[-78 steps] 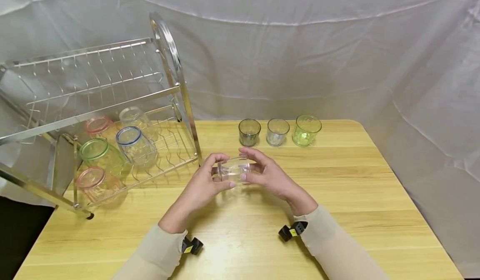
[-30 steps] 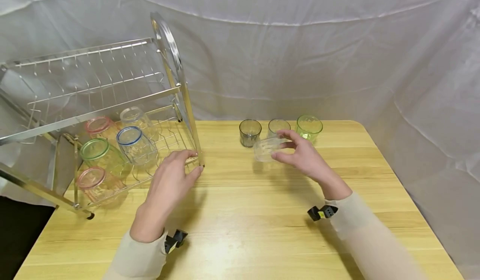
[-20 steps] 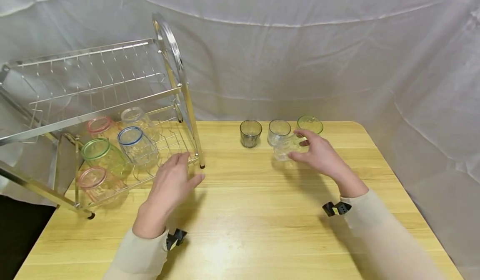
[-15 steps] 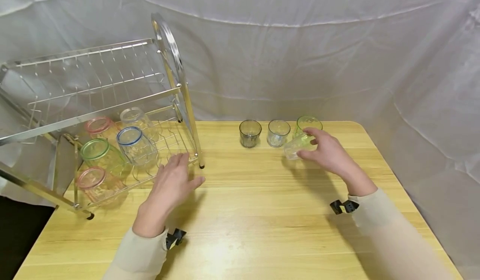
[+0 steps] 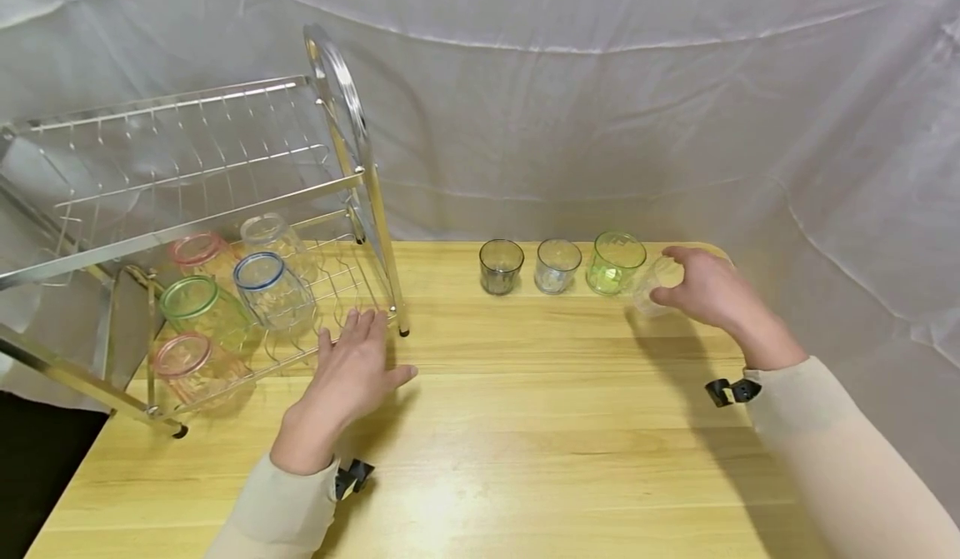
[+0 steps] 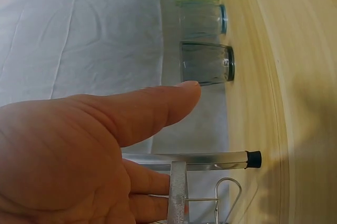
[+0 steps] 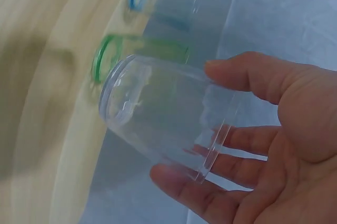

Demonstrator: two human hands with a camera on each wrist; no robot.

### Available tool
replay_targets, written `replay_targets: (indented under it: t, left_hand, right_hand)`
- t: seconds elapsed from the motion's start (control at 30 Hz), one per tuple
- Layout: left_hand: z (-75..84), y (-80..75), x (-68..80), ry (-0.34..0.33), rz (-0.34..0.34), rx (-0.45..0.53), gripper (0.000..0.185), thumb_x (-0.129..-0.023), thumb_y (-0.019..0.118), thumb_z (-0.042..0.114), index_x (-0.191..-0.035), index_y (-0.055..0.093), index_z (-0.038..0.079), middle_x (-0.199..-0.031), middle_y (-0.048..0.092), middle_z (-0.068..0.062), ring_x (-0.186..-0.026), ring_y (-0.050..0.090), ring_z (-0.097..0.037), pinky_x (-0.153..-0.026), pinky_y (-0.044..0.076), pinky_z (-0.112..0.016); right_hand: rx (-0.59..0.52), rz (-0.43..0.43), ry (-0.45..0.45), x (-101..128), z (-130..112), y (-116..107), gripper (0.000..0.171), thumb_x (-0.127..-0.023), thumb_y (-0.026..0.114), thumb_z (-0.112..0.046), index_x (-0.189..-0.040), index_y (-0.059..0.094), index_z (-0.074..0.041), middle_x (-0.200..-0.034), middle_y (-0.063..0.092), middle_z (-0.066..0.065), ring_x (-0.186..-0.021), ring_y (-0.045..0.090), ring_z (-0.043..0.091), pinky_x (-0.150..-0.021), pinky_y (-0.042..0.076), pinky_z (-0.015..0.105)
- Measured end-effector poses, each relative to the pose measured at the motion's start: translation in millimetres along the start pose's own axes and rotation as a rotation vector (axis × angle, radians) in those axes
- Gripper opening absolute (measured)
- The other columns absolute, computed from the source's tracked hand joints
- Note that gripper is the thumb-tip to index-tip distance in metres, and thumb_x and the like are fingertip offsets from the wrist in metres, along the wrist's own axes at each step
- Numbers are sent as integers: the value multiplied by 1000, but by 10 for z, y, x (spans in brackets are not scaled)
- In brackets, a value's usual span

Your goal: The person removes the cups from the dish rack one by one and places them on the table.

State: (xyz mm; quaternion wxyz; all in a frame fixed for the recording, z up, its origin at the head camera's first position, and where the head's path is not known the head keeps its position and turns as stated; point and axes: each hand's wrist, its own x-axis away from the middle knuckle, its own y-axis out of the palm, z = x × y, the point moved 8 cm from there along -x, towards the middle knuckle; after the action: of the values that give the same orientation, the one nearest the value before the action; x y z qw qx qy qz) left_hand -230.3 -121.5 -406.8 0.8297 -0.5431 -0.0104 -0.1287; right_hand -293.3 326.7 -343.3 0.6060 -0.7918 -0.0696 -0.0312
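We've got the clear cup [image 7: 163, 116] tilted in our right hand [image 5: 701, 288], fingers [image 7: 181, 187] curled round it, just right of the green glass [image 5: 615, 262] near the surface's [image 5: 525, 426] far edge. Our left hand [image 5: 348, 376] hovers with fingers relaxed and holding nothing, beside the dish rack's [image 5: 225, 167] front corner.

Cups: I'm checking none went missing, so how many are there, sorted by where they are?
In the dish rack: 5 cups
Standing on the table: 3 cups
Held in the right hand: 1 clear cup
Total: 9
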Motion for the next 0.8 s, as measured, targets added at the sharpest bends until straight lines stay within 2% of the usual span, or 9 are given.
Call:
replay_targets:
  t: [0.2,0.33,0.5,0.8]
  left_hand:
    - [6,12,0,-3,-12,5,99,-98,74,42,-165,19,-5,-172,15,-30,-161,7,-50,-123,-1,-78]
    - [6,22,-5,-2,-13,6,99,-98,75,42,-165,19,-5,-172,15,-30,-161,7,-50,-123,-1,-78]
    - [-5,29,-6,-11,-14,5,100,-98,75,42,-165,18,-5,-172,15,-29,-161,7,-49,-123,-2,-77]
    - [-3,30,-6,-9,-12,3,99,-97,75,42,-165,19,-5,-172,17,-29,-161,8,-49,-123,-1,-77]
  right_hand:
    - [31,-37,58,-157,261,-68,85,-95,72,-31,-158,33,9,-153,38,44,-134,41,67,-107,38,78]
    - [49,-41,58,-275,383,-81,83,-94,71,-27,-160,32,4,-153,34,46,-138,34,67,-108,35,81]
    - [37,-67,60,-418,481,-20,83,-94,71,-23,-162,29,1,-156,29,45,-142,27,66,-111,30,82]
    - [5,-90,63,-616,619,138,84,-95,71,-22,-163,28,0,-158,25,45,-143,24,67,-113,26,82]
